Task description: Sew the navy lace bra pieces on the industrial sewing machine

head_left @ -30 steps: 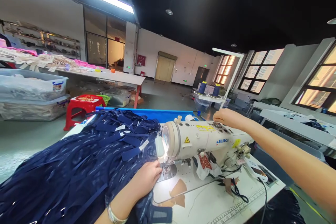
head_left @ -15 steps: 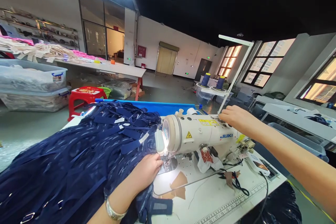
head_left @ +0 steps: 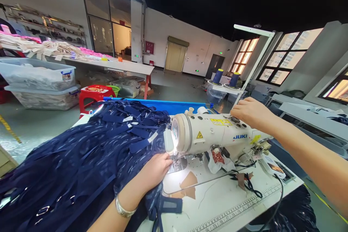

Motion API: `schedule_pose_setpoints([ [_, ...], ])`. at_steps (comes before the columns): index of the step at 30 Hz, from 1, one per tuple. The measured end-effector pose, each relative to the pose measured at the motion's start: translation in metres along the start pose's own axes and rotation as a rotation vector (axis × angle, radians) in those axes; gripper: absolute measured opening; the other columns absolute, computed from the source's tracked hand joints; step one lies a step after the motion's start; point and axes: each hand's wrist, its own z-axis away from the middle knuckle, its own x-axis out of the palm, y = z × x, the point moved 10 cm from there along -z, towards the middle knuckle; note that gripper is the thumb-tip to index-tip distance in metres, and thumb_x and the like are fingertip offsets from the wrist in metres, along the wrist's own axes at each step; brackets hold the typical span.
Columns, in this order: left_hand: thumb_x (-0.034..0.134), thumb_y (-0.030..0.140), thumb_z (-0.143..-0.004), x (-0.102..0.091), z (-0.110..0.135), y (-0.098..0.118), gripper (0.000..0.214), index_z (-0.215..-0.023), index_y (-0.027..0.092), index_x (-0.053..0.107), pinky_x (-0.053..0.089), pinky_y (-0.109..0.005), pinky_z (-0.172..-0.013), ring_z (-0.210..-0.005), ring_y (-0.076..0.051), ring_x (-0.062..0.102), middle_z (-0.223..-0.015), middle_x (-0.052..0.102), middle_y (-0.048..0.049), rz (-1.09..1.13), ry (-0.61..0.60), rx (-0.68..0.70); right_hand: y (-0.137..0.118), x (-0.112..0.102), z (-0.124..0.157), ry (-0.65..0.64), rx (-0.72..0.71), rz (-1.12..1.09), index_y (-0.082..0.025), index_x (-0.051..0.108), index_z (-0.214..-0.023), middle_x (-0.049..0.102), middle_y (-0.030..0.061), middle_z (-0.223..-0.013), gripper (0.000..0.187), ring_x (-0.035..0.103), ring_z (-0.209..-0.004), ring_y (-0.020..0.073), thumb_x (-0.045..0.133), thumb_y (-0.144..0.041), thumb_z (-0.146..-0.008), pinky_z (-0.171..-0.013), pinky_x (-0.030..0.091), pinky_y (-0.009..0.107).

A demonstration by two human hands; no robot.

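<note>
A white JUKI sewing machine (head_left: 212, 132) stands on the table in front of me, its lamp lighting the needle area (head_left: 176, 163). My left hand (head_left: 156, 170), with a silver bangle at the wrist, is closed at the edge of a navy garment (head_left: 156, 195) just left of the needle plate. Its fingertips are partly hidden. My right hand (head_left: 248, 110) reaches over the machine's top, fingers bent together by the thread fittings there; what they pinch cannot be made out. A big heap of navy garments (head_left: 81, 166) with straps, metal rings and white labels fills the left side.
Two navy thread cones (head_left: 218, 77) stand behind the machine on a stand with a white pole. Brown scraps (head_left: 189, 185), black-handled scissors (head_left: 251, 187) and a printed ruler (head_left: 225, 217) lie on the tabletop. Left are a red stool (head_left: 94, 94) and clear bins (head_left: 40, 87).
The view has shifted slightly, so the scene sits a little further right. Both hands stay at the same places on the machine and garment.
</note>
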Motion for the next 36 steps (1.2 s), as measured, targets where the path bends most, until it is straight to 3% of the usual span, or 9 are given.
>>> schedule_pose_setpoints([
  [4,0.04,0.017,-0.093,0.0,0.0,0.0,0.028,-0.097,0.02,0.068,0.045,-0.032,-0.08,-0.089,-0.021,0.058,-0.094,0.06,-0.006,0.016,-0.006,-0.011,0.017,0.018,0.004,-0.054,0.033,-0.03,-0.021,0.057,-0.071,0.06,0.0,-0.072,0.024,0.048,-0.073,0.0191,0.045,-0.021,-0.092,-0.071,0.028,0.034],
  [8,0.041,0.017,-0.093,0.001,0.0,-0.001,0.027,-0.1,0.021,0.068,0.045,-0.034,-0.081,-0.09,-0.021,0.058,-0.095,0.061,-0.0056,0.026,0.002,-0.02,0.002,0.004,0.015,-0.037,-0.012,-0.049,-0.022,0.053,-0.068,0.057,-0.0002,-0.069,0.029,0.048,-0.073,0.0196,0.039,-0.022,-0.093,-0.077,0.029,0.035],
  [12,0.041,0.018,-0.093,0.001,0.001,-0.001,0.028,-0.1,0.021,0.068,0.045,-0.032,-0.079,-0.088,-0.02,0.058,-0.094,0.061,-0.0059,0.015,0.006,-0.009,-0.005,-0.005,0.001,-0.016,-0.028,-0.029,-0.022,0.054,-0.072,0.058,-0.0005,-0.073,0.027,0.048,-0.076,0.0191,0.038,-0.019,-0.094,-0.08,0.03,0.035],
  [18,0.041,0.017,-0.092,-0.003,0.0,0.001,0.027,-0.096,0.02,0.068,0.045,-0.03,-0.077,-0.086,-0.019,0.058,-0.092,0.061,-0.0061,0.028,0.026,0.0,0.02,0.021,0.01,-0.04,0.014,-0.043,-0.022,0.057,-0.071,0.06,-0.0009,-0.072,0.029,0.049,-0.073,0.0185,0.04,-0.025,-0.094,-0.078,0.031,0.036],
  [22,0.041,0.017,-0.092,-0.003,0.0,0.001,0.027,-0.092,0.02,0.068,0.044,-0.031,-0.076,-0.085,-0.02,0.058,-0.09,0.061,-0.0055,0.017,0.019,-0.011,0.004,0.008,0.021,-0.014,-0.023,-0.09,-0.023,0.059,-0.079,0.06,-0.0015,-0.075,0.028,0.05,-0.076,0.0181,0.038,-0.029,-0.096,-0.081,0.031,0.036],
  [26,0.04,0.017,-0.093,-0.002,0.0,0.001,0.028,-0.097,0.021,0.068,0.044,-0.03,-0.077,-0.086,-0.019,0.057,-0.091,0.06,-0.0055,0.005,0.019,0.0,0.009,0.002,0.004,0.031,0.005,-0.076,-0.023,0.061,-0.082,0.063,-0.0004,-0.079,0.031,0.051,-0.079,0.0183,0.035,-0.029,-0.098,-0.083,0.031,0.036],
  [30,0.041,0.016,-0.092,-0.003,0.001,0.003,0.028,-0.101,0.021,0.068,0.045,-0.03,-0.079,-0.088,-0.02,0.058,-0.093,0.06,-0.0062,0.008,0.007,-0.001,0.04,0.025,-0.003,0.032,0.096,-0.072,-0.024,0.063,-0.084,0.067,0.0003,-0.085,0.029,0.055,-0.079,0.0196,0.038,-0.03,-0.095,-0.08,0.034,0.038],
  [32,0.042,0.015,-0.092,-0.004,0.001,0.003,0.028,-0.099,0.02,0.068,0.045,-0.031,-0.08,-0.089,-0.02,0.058,-0.093,0.06,-0.0065,0.013,-0.003,-0.013,0.05,0.041,0.001,0.005,0.126,-0.154,-0.025,0.063,-0.093,0.068,0.0012,-0.098,0.027,0.058,-0.086,0.0208,0.036,-0.028,-0.094,-0.08,0.038,0.039],
  [36,0.041,0.016,-0.092,-0.004,0.001,0.002,0.028,-0.1,0.02,0.068,0.045,-0.032,-0.079,-0.088,-0.021,0.058,-0.092,0.061,-0.0067,0.02,0.013,-0.006,0.04,0.065,0.004,-0.07,0.072,-0.489,-0.023,0.059,-0.114,0.057,0.0038,-0.128,0.045,0.054,-0.114,0.0187,0.029,-0.009,-0.083,-0.092,0.044,0.038],
])
